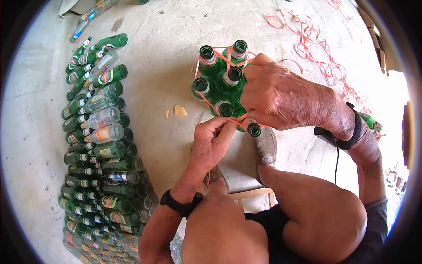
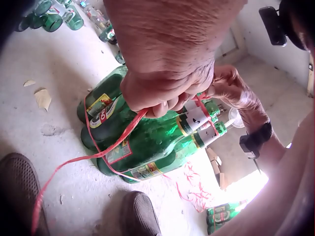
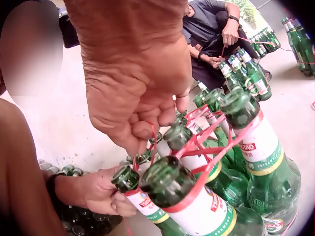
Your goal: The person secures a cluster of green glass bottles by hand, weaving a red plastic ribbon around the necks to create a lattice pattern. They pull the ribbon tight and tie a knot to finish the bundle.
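Note:
Several green bottles (image 1: 215,94) stand upright in a tight bundle on the floor, with red plastic twine (image 1: 211,104) strung round and between their necks. At the bundle's near side my left hand (image 1: 210,145) pinches the twine beside a bottle neck; in the left wrist view a loose tail of twine (image 2: 74,160) trails from that hand (image 2: 167,64). My right hand (image 1: 281,97) has its fingers curled round twine over the right-hand bottles. In the right wrist view a strand (image 3: 153,140) runs up into the right hand (image 3: 138,83). Its fingertips are partly hidden.
Rows of lying bottles (image 1: 107,136) cover the floor at left. Loose red twine (image 1: 312,48) lies tangled at the upper right. My shoes (image 1: 267,149) are close to the bundle. Another person (image 3: 211,34) sits beyond, holding twine near other standing bottles (image 3: 248,73).

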